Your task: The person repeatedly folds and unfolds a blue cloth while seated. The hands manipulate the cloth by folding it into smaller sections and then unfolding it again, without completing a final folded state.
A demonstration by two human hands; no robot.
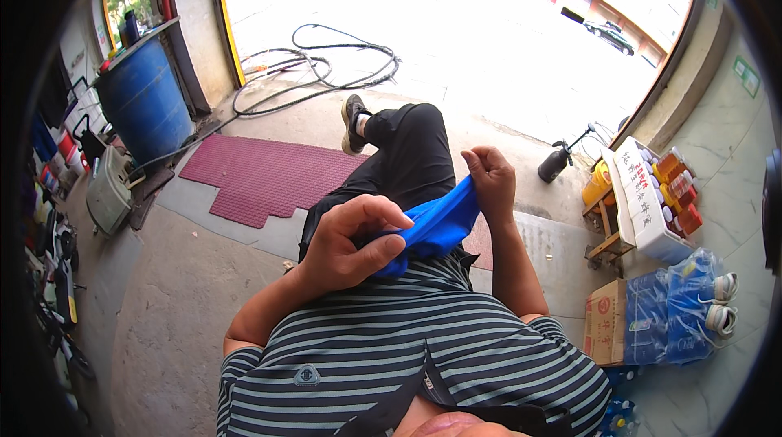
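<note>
A bright blue cloth (443,220) stretches between my two hands, above my lap and the front of my striped shirt. My right hand (493,183) is closed around its upper right end, higher and farther forward than the other hand. At the cloth's left end is my left hand (351,244), with thumb and forefinger slightly apart and cloth running in behind them. The fingers beneath are partly hidden. Black trousers (409,137) cover my legs, one crossed over the other, and a dark shoe (353,122) sticks out ahead.
A black hose (317,92) lies coiled by the doorway. Left stands a blue barrel (146,101); a maroon mat (275,174) covers floor ahead. On the right are a pump sprayer (555,162), a white foam box (641,199) of bottles, a cardboard carton (605,321) and white shoes (724,305).
</note>
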